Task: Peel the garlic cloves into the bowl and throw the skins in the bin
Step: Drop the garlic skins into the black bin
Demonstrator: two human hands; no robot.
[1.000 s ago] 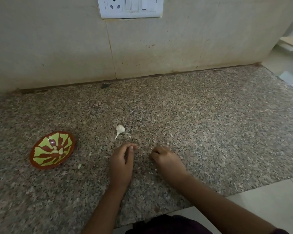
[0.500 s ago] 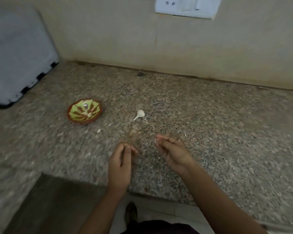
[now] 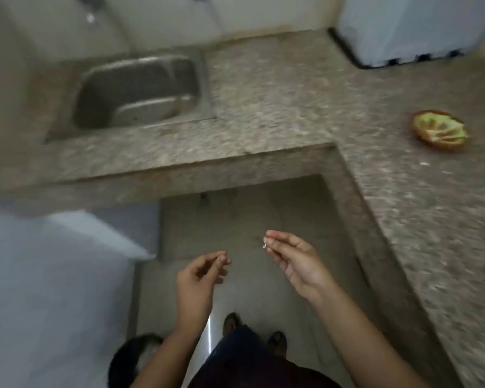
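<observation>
My right hand (image 3: pixel 294 259) is raised over the floor and pinches a small pale scrap of garlic skin (image 3: pixel 263 245) at its fingertips. My left hand (image 3: pixel 200 278) hangs beside it with fingers curled and pinched together; whether it holds a scrap is unclear. The red and green bowl (image 3: pixel 440 130) sits on the granite counter (image 3: pixel 403 219) at the far right, well away from both hands. A dark round bin (image 3: pixel 129 357) shows at the bottom left near my left forearm, partly hidden by it. The view is blurred.
A steel sink (image 3: pixel 140 91) is set into the counter at the upper left. A pale appliance (image 3: pixel 409 26) stands at the back right corner. A large light-coloured surface (image 3: pixel 45 289) fills the left. My feet stand on the tiled floor (image 3: pixel 235 219) inside the counter's L-shaped corner.
I have turned left away from the counter; the bowl has slid to the right edge of view. Both hands have lifted off the granite and now hover over the floor.
</observation>
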